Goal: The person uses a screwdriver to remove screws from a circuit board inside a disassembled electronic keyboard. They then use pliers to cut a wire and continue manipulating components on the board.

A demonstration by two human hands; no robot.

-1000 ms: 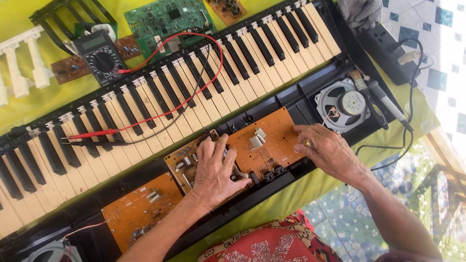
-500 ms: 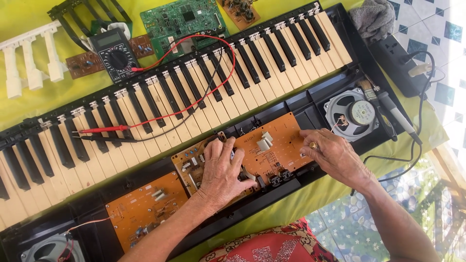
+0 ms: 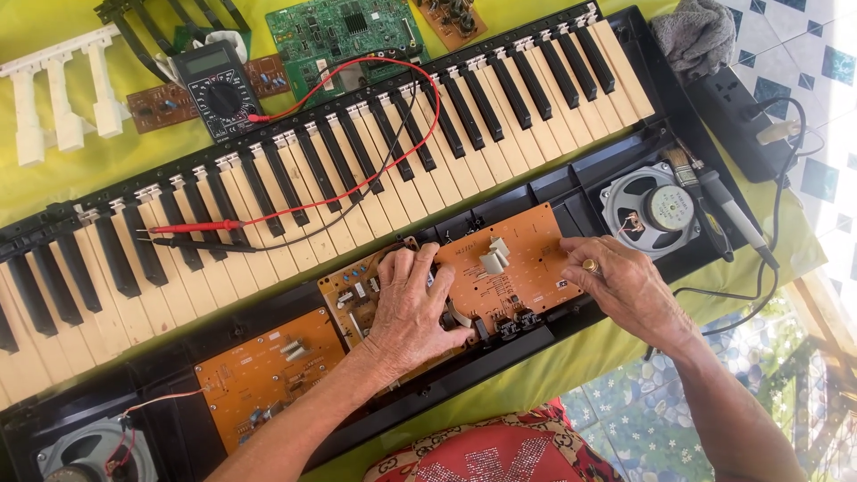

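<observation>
Two hands on orange circuit board [image 3: 527,259] | opened keyboard [image 3: 357,178] | yellow cloth [image 3: 54,178]

Opened keyboard [image 3: 357,187] lies on a cloth [image 3: 54,178], circuit board [image 3: 522,263] in its near edge under both hands, left hand [image 3: 411,308] left of right hand [image 3: 625,286], speaker [image 3: 656,210] right of board, meter [image 3: 219,85] behind the keys.

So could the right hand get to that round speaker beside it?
Probably yes: the right hand rests on the orange circuit board, and the speaker lies just past it, uncovered.
</observation>
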